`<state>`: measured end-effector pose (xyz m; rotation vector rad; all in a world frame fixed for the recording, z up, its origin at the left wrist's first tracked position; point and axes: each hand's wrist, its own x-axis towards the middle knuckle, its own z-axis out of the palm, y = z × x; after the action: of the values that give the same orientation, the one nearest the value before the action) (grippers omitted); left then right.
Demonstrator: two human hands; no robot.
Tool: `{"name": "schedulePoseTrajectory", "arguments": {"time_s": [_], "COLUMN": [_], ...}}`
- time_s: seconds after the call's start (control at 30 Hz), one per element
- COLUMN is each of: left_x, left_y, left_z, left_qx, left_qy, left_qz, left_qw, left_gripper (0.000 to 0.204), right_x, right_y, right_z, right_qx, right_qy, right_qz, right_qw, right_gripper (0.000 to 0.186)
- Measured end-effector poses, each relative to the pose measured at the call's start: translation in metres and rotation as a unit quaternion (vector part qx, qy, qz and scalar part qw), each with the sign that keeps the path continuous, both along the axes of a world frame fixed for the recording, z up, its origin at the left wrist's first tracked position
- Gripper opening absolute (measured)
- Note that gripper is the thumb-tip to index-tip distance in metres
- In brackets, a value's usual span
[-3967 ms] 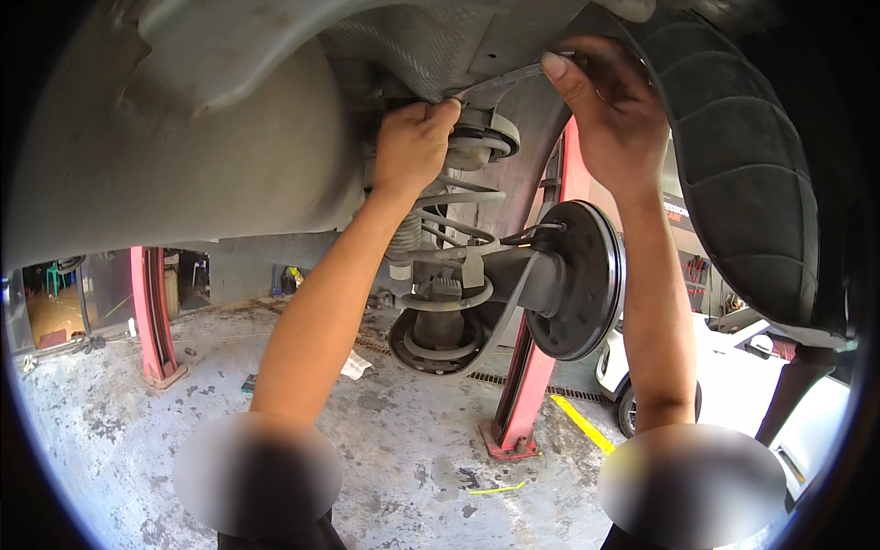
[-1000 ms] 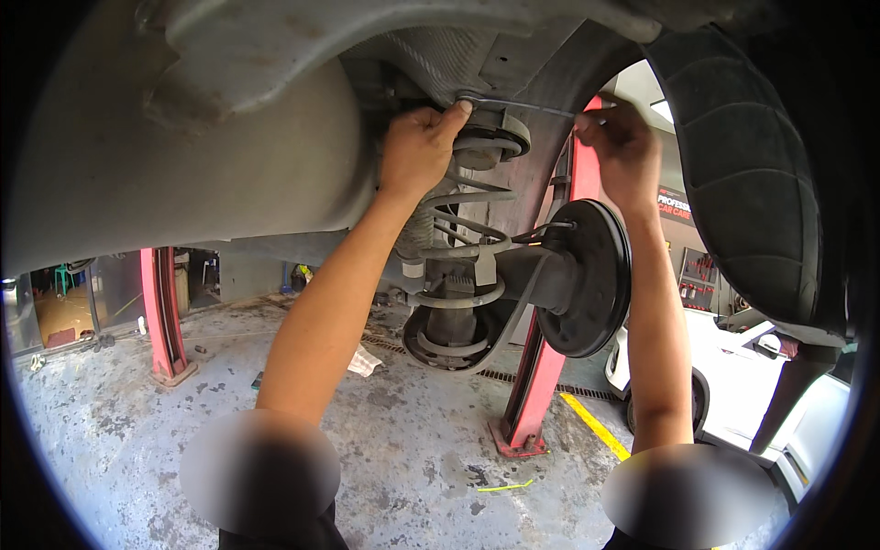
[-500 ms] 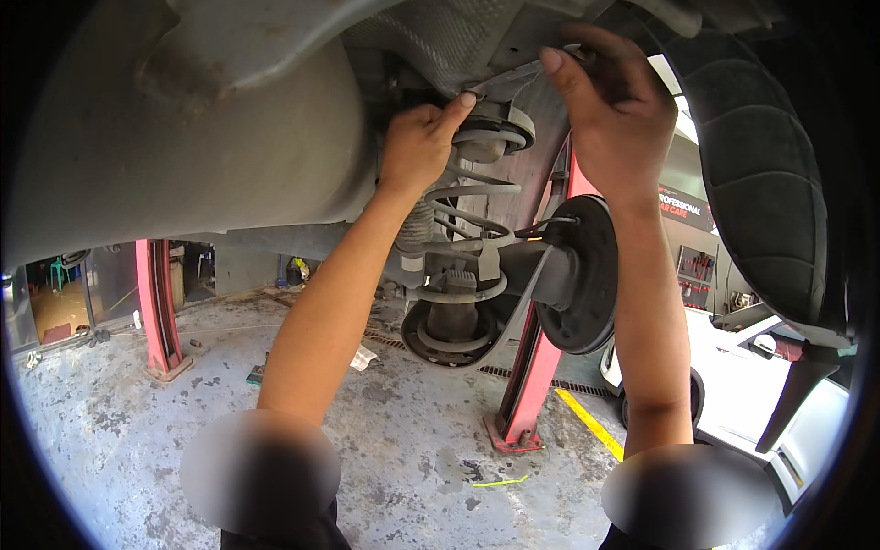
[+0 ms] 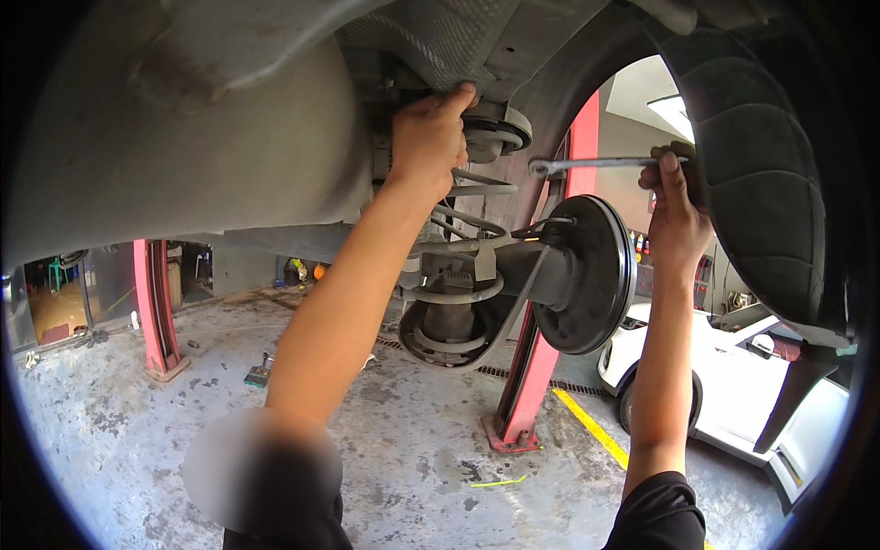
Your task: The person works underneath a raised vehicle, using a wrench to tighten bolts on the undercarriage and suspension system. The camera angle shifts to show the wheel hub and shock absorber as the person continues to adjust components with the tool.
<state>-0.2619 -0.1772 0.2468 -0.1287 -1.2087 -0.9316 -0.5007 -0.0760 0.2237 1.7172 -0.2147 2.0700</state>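
Note:
In my right hand (image 4: 676, 188) is a metal wrench (image 4: 587, 164), held level by one end with its ring end pointing left. It is apart from the car, above and to the right of the round black brake drum (image 4: 587, 275). My left hand (image 4: 429, 137) is raised by the top of the coil spring (image 4: 481, 188), its thumb up beside the upper spring seat (image 4: 504, 126). The left fingers are curled, and what they grip is hidden behind the hand. Below, the spring rests in a dark lower seat (image 4: 449, 353).
A large grey tank-like underbody part (image 4: 247, 156) hangs at upper left. The black wheel-arch liner (image 4: 756, 165) curves down at right. Red lift posts (image 4: 527, 385) stand on the worn floor (image 4: 394, 458). A white car (image 4: 733, 385) is parked at right.
My right hand has drawn the wrench down and to the right, away from the spring's top. My left hand stays by the spring's top, its fingers shifted slightly.

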Motion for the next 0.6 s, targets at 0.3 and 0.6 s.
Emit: {"name": "schedulePoseTrajectory", "arguments": {"time_s": [0.3, 0.6], "left_x": [-0.027, -0.033], "left_y": [0.008, 0.017], "left_z": [0.008, 0.011], "left_qx": [0.045, 0.069], "left_qy": [0.115, 0.152], "left_qz": [-0.13, -0.202], "left_qw": [0.984, 0.965], "left_gripper": [0.017, 0.016], "right_x": [-0.012, -0.012], "right_y": [-0.012, -0.028], "right_z": [-0.015, -0.011], "right_qx": [-0.032, -0.051], "right_qy": [0.035, 0.014], "right_qz": [-0.08, -0.061], "right_qw": [0.996, 0.997], "right_gripper": [0.021, 0.019]}}
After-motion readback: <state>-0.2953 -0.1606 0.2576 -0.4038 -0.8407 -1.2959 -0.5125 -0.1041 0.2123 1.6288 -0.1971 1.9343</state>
